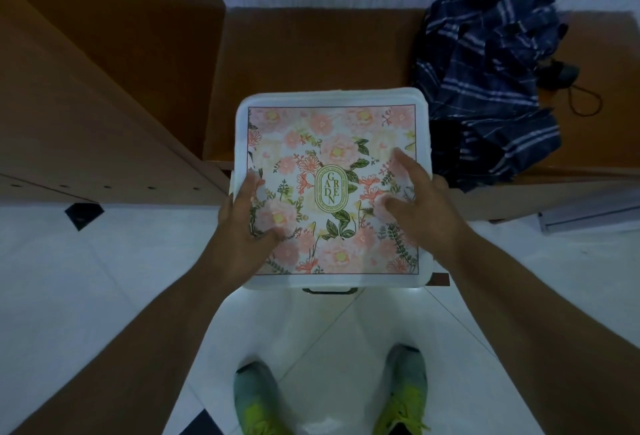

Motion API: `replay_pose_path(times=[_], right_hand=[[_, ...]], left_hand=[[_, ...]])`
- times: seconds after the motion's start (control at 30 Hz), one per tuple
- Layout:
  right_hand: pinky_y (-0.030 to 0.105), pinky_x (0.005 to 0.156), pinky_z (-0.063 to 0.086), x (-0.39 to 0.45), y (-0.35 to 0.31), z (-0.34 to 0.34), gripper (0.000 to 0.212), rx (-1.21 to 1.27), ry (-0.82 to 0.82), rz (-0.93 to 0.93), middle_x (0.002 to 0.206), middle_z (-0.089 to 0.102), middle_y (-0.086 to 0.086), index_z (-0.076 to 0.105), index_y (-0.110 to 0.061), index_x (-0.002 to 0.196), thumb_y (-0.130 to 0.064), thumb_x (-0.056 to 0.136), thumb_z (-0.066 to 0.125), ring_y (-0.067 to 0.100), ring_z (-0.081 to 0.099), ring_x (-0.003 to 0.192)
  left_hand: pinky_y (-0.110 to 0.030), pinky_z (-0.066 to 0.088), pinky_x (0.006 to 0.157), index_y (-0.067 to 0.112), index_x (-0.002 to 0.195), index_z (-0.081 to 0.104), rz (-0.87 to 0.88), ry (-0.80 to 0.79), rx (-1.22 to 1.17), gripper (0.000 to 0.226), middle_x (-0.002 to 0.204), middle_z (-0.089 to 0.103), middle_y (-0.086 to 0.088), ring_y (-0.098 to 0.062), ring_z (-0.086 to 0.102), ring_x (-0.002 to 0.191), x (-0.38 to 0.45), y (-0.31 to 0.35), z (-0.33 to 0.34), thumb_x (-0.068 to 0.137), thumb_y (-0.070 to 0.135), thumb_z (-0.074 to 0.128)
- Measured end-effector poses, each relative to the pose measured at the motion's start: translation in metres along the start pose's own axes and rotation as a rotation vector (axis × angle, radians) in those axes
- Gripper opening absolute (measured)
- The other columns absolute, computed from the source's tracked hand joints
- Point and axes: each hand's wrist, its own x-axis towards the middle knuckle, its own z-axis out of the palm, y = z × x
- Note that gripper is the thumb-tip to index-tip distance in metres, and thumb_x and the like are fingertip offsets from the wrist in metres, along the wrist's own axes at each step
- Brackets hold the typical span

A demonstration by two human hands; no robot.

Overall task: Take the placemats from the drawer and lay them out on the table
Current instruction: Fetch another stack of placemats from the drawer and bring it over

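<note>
**Inspector:** Begin with the largest items and work down. What is in front of you?

**Me:** The white tiled floor (104,278) takes up most of the lower view. Above it is the open wooden drawer (311,53), pulled out toward me, with its dark handle (327,290) showing just under the near edge of what I hold. In the drawer's right part lies a crumpled dark blue plaid cloth (485,70), with a small dark object and cord just beside it; I cannot tell what that is.

**Inspector:** And the task item?

**Me:** The stack of placemats (332,188), floral print with a white border and "GARDEN" at the centre, sits between my hands over the drawer's front edge. Layered edges at the far corners suggest several mats. I judge it lifted rather than resting, though I cannot confirm clearance.

**Inspector:** State of the grip?

**Me:** My left hand (247,223) clasps the stack's left edge, thumb on top, fingers seemingly underneath, out of sight. My right hand (415,199) lies on the top face near the right edge, fingers spread and blurred; whether it clamps the edge I cannot tell. I judge the two-sided hold is there to keep the stack flat and together.

**Inspector:** Progress?

**Me:** Early: no table in view, nothing laid out yet. My shoes (256,400) face the drawer
</note>
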Motion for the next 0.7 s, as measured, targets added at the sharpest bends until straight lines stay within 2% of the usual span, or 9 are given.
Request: replay_pose_path(times=[0.07,0.13,0.2,0.27,0.33,0.4,0.5,0.6,0.7], right_hand=[[0.025,0.096,0.042,0.002,-0.005,0.001,0.074,-0.011,-0.023,0.023,0.151,0.019,0.001,0.014,-0.063,0.146,-0.04,0.094,0.062,0.019,0.047,0.116],[0.021,0.092,0.037,0.004,-0.008,0.001,0.076,-0.01,-0.038,0.031,0.152,0.016,0.0,0.011,-0.062,0.147,-0.042,0.094,0.062,0.013,0.042,0.107],[0.023,0.091,0.037,0.005,-0.009,-0.001,0.073,-0.028,-0.047,0.039,0.151,0.018,0.0,0.011,-0.063,0.147,-0.041,0.096,0.059,0.013,0.041,0.102],[0.022,0.084,0.042,0.002,-0.01,-0.006,0.067,-0.041,-0.024,0.014,0.142,0.03,0.001,0.02,-0.06,0.147,-0.034,0.098,0.057,0.011,0.048,0.097],[0.024,0.086,0.051,0.0,-0.01,-0.016,0.058,0.001,0.004,-0.051,0.131,0.045,-0.008,0.039,-0.054,0.141,-0.03,0.095,0.063,0.009,0.056,0.101],[0.03,0.091,0.055,-0.006,-0.016,-0.027,0.045,0.083,0.01,-0.063,0.123,0.054,-0.019,0.057,-0.049,0.128,-0.029,0.09,0.071,0.004,0.059,0.105],[0.034,0.088,0.058,-0.024,-0.033,-0.039,0.037,0.121,-0.004,-0.04,0.124,0.059,-0.016,0.063,-0.048,0.118,-0.027,0.089,0.072,0.006,0.063,0.102],[0.031,0.088,0.057,-0.06,-0.057,-0.053,0.042,0.051,0.02,-0.042,0.13,0.058,-0.014,0.056,-0.046,0.131,-0.025,0.095,0.062,0.006,0.062,0.099],[0.026,0.087,0.054,-0.101,-0.09,-0.076,0.047,-0.027,0.08,-0.067,0.13,0.053,-0.012,0.05,-0.035,0.142,-0.02,0.098,0.056,0.006,0.058,0.093]], left_hand=[[-0.051,0.042,0.112,0.055,0.154,0.009,-0.008,-0.009,-0.057,0.095,0.159,0.023,0.006,-0.022,0.035,0.143,0.007,0.001,-0.001,0.09,0.03,0.074],[-0.051,0.045,0.108,0.055,0.154,0.011,-0.001,-0.012,-0.09,0.087,0.158,0.026,0.007,-0.019,0.04,0.139,0.013,0.004,-0.002,0.095,0.027,0.068],[-0.048,0.05,0.103,0.056,0.151,0.021,0.014,-0.002,-0.098,0.077,0.154,0.033,0.008,-0.017,0.046,0.132,0.014,0.011,-0.006,0.096,0.028,0.066],[-0.047,0.058,0.092,0.057,0.142,0.039,0.015,-0.01,-0.146,0.065,0.148,0.045,0.007,-0.02,0.058,0.122,0.014,0.018,-0.014,0.094,0.027,0.069],[-0.045,0.062,0.081,0.053,0.13,0.055,-0.013,-0.037,-0.227,0.052,0.137,0.056,0.006,-0.023,0.067,0.111,0.011,0.027,-0.026,0.09,0.025,0.073],[-0.041,0.064,0.077,0.051,0.125,0.061,-0.017,-0.073,-0.216,0.048,0.129,0.061,0.009,-0.02,0.07,0.104,0.006,0.039,-0.039,0.089,0.024,0.074],[-0.033,0.063,0.075,0.048,0.129,0.062,0.014,-0.053,-0.11,0.046,0.124,0.06,0.014,-0.013,0.068,0.102,-0.01,0.061,-0.052,0.091,0.023,0.072],[-0.026,0.062,0.069,0.043,0.129,0.064,0.008,0.036,-0.039,0.041,0.124,0.059,0.01,-0.013,0.067,0.098,-0.035,0.092,-0.064,0.093,0.024,0.07],[-0.026,0.06,0.075,0.043,0.132,0.063,0.059,0.071,-0.026,0.04,0.124,0.059,0.014,-0.01,0.066,0.1,-0.071,0.128,-0.08,0.095,0.028,0.068]])
